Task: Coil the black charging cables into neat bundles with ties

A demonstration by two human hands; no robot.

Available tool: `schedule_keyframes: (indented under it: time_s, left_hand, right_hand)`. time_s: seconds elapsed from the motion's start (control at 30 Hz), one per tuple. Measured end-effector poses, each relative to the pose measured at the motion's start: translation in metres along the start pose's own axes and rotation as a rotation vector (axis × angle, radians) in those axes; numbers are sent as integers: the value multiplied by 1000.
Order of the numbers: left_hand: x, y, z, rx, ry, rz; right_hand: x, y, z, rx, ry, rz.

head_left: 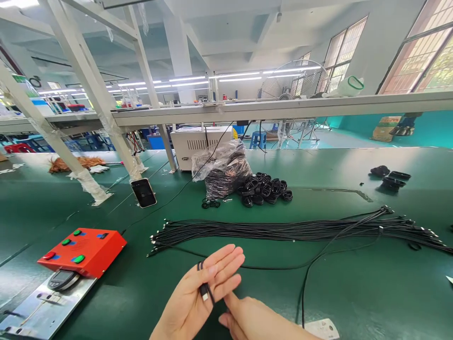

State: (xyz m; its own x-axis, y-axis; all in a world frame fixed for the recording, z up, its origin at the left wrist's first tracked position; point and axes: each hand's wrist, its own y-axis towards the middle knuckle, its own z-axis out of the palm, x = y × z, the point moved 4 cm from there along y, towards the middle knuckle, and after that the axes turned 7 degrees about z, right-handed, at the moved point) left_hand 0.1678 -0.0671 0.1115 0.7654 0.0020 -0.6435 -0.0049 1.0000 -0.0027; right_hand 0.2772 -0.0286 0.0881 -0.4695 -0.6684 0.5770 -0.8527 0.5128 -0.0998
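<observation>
My left hand (201, 293) is palm up near the bottom centre, its thumb pressing a black cable (204, 289) with a small metal-tipped connector against the fingers. The cable loops round the hand. My right hand (249, 316) meets the left hand's lower fingers, its own fingers curled; what it grips, if anything, is hidden. Beyond both hands lies a long bundle of black cables (269, 230) with metal-tipped ends. Some strands run from the bundle's right part toward the front edge.
A red box with buttons (88, 250) adjoins a metal plate (46, 307) at left. Coiled cables (265, 189) and a plastic bag (226, 172) sit behind the bundle. A phone (143, 192) leans by a post. Small black items (391, 182) lie at back right.
</observation>
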Motion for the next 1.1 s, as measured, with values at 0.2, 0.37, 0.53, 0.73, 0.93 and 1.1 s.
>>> schedule_keyframes:
  time_s: [0.2, 0.37, 0.53, 0.73, 0.93, 1.1]
  left_hand:
    - [7, 1, -6, -105, 23, 23]
    - [11, -1, -9, -172, 13, 50]
    - [24, -2, -20, -267, 107, -68]
    - [32, -11, -11, -74, 197, -230]
    - [27, -16, 3, 197, 222, -299]
    - [29, -18, -2, 146, 563, -298]
  right_hand:
    - [4, -3, 10, 60, -322, 11]
    - [6, -1, 20, -10, -456, -17]
    - [21, -13, -13, -1, -616, -210]
    - [20, -6, -81, -71, -445, -472]
    - [-5, 19, -81, 16, 250, -257]
    - [-14, 15, -72, 181, 419, -85]
